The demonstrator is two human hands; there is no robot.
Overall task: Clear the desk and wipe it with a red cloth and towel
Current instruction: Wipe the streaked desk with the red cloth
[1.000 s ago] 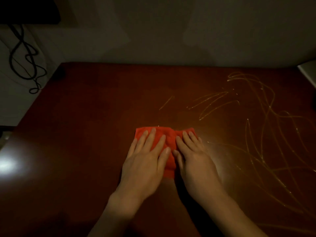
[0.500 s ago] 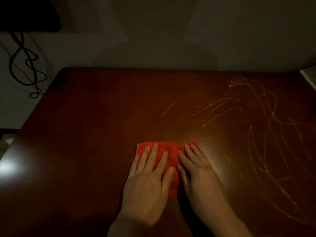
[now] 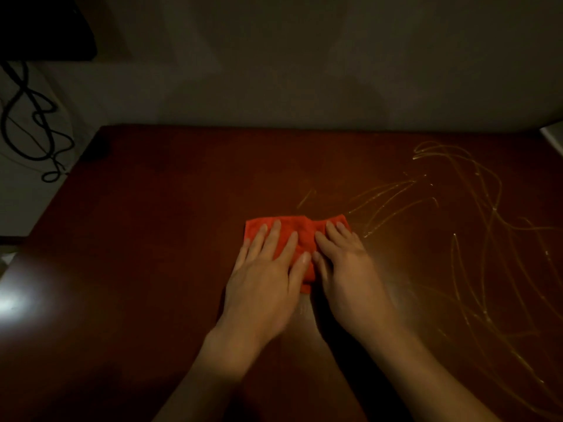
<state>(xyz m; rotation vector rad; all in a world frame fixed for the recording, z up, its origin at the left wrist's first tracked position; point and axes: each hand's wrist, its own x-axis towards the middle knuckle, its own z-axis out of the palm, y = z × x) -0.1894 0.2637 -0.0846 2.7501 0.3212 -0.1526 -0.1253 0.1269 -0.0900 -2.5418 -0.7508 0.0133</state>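
Both hands press flat on a red cloth point(image 3: 300, 236) near the middle of the desk point(image 3: 152, 239), and over the last second the pair has slid back and forth along the desk's depth, ending about where it started. The cloth has kept its place under the palms, so this reads as a wiping stroke under way, with the desk already free of other items.

The left hand point(image 3: 265, 281) lies with fingers straight and spread over the cloth's left half. The right hand point(image 3: 347, 275) lies beside it, fingers straight and close together, covering the right half. Neither hand grips or pinches; both push down.

The cloth is small, bright orange-red, folded, and slightly rumpled between the hands. Pale looping streaks point(image 3: 475, 214) mark the desk toward its right edge, not yet wiped away.
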